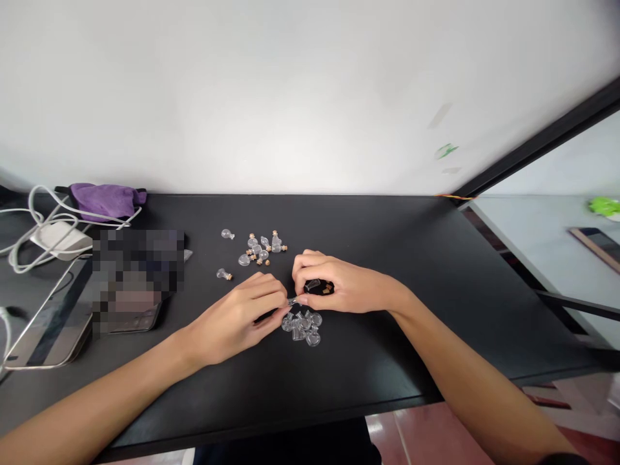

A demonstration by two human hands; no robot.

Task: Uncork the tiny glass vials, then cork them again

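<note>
Between thumb and fingertips, my left hand (245, 310) pinches a small glass bottle (291, 301), mostly covered by the fingers. My right hand (339, 284) is closed in a pinch at the bottle's other end; whatever its fingertips hold is hidden. Just below both hands lies a pile of tiny clear glass bottles (303, 328) without corks. Several loose corks (328, 288) and another small bottle (312, 283) show through the gap under my right hand. Beyond my left hand sits a group of little bottles (256, 248), many with corks in their necks.
Two bottles lie apart on the left: an uncorked one (227, 234) and a corked one (223, 274). Farther left are a phone or tablet (48, 323), white cables with a charger (61, 239), and a purple cloth (106, 200). A white wall backs the black table (387, 361).
</note>
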